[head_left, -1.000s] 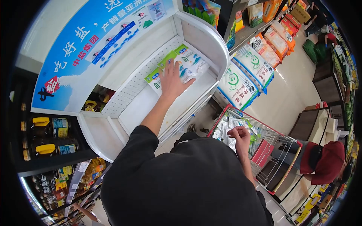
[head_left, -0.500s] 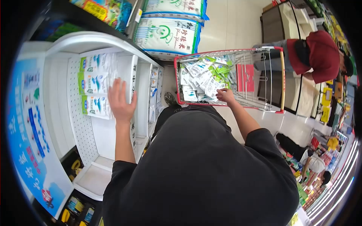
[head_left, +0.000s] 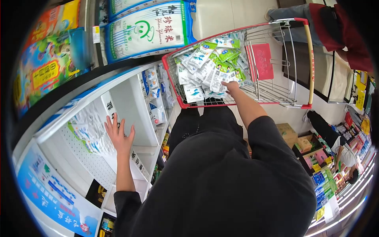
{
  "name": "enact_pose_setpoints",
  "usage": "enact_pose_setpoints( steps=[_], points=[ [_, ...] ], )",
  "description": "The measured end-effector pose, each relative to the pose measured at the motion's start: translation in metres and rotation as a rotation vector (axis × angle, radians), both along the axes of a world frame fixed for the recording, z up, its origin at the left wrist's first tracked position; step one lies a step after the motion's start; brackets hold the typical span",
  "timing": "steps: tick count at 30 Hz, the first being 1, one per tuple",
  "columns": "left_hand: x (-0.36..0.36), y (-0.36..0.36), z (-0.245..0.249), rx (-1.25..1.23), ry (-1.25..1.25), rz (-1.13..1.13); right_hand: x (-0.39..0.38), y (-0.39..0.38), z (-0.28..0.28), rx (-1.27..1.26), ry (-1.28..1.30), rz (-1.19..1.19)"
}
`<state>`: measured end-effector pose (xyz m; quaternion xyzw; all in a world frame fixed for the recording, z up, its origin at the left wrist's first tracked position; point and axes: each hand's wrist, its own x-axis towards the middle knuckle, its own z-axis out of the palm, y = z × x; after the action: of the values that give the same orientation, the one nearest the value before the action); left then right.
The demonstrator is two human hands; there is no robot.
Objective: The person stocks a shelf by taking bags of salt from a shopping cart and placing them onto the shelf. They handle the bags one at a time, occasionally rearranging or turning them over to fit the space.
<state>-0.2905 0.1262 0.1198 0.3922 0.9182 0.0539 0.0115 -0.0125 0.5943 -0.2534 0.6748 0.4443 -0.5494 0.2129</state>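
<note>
1. Nearest me on the left, my left hand (head_left: 118,136) is open, fingers splayed. Its palm is flat against the row of white-and-green plastic packets (head_left: 89,132) on the white metal shelf (head_left: 130,102), gripping nothing.
2. That row lies just left of and beyond the palm, touching it.
3. Farther out on the right, my right hand (head_left: 230,86) reaches into the red wire shopping cart (head_left: 284,75), fingertips in the heap of loose white-and-green packets (head_left: 205,65), which spreads beyond and left of the knuckles. I can't tell whether it's clenched on one.
4. Farthest, a white rice sack with a green smiley (head_left: 146,29) lies left of the cart.
</note>
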Motion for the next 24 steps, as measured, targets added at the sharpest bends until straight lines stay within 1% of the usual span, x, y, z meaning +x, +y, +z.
enact_pose_setpoints(
  steps=[1,3,4,6,8,10,11,13,14,16,18,19,20,21,24],
  points=[
    [0.000,0.001,0.000,-0.012,0.004,0.004,-0.005,-0.004,-0.010,-0.013,-0.012,-0.003],
    [0.000,0.003,-0.001,-0.037,0.003,0.014,-0.018,-0.016,-0.028,-0.063,0.090,-0.171],
    [0.000,0.004,-0.001,-0.044,0.008,0.017,-0.024,-0.020,-0.033,-0.073,0.084,-0.168],
    [-0.001,0.006,-0.003,-0.058,0.013,0.022,-0.035,-0.026,-0.040,0.041,0.000,-0.190],
    [-0.002,0.005,-0.002,-0.060,0.027,0.012,-0.039,-0.033,-0.048,0.037,0.010,-0.217],
    [-0.004,0.006,-0.003,-0.051,0.027,0.007,-0.044,-0.035,-0.049,0.052,0.043,-0.278],
    [-0.003,0.006,-0.003,-0.038,0.027,0.003,-0.042,-0.035,-0.047,0.050,0.042,-0.273],
    [-0.002,0.005,-0.001,-0.044,0.027,0.006,-0.042,-0.030,-0.036,0.054,0.055,-0.353],
    [-0.003,0.005,-0.001,-0.049,0.031,0.004,-0.040,-0.026,-0.038,0.056,0.067,-0.348],
    [-0.002,0.005,0.001,-0.043,0.037,0.005,-0.025,-0.026,-0.044,-0.031,0.194,-0.456],
    [-0.003,0.005,0.000,-0.033,0.044,-0.004,-0.023,-0.024,-0.042,-0.034,0.254,-0.471],
    [-0.002,0.004,0.000,-0.023,0.033,0.004,-0.030,-0.020,-0.021,-0.015,0.209,-0.425],
    [-0.002,0.004,0.000,-0.013,0.024,0.012,-0.032,-0.018,-0.016,0.005,0.166,-0.379],
    [-0.002,0.004,0.001,-0.013,0.029,0.009,-0.037,-0.020,-0.013,0.004,0.171,-0.382],
    [-0.001,0.006,0.002,0.000,0.018,0.013,-0.035,-0.025,-0.028,0.040,0.244,-0.429]
  ],
)
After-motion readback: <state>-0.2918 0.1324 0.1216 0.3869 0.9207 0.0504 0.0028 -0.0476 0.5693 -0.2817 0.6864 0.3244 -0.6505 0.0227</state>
